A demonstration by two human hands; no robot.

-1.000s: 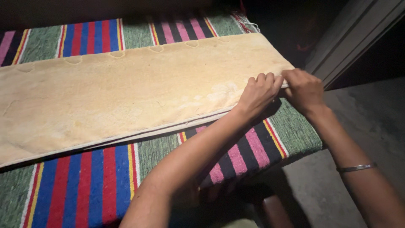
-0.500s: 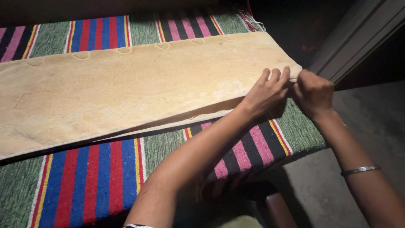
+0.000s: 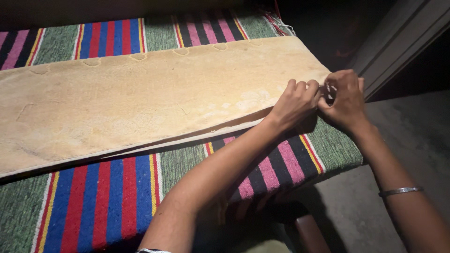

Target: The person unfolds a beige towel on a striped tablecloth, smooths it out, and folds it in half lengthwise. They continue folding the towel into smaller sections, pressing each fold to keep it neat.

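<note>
Fingers of left hand point(image 3: 294, 104) and right hand point(image 3: 343, 100) pinch the long tan folded cloth point(image 3: 140, 100) at the striped woven rug's point(image 3: 108, 197) right edge; grip both layers evenly.

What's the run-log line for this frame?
left hand: pinching near right corner of tan folded cloth | right hand: gripping same corner | cloth: flat on striped rug | bangle: right wrist

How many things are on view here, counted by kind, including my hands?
Hands: 2, left hand and right hand, both pinching the sheet's corner
Yellow folded sheet: 1
Striped rug: 1
Metal bangle: 1
Total: 5
</note>
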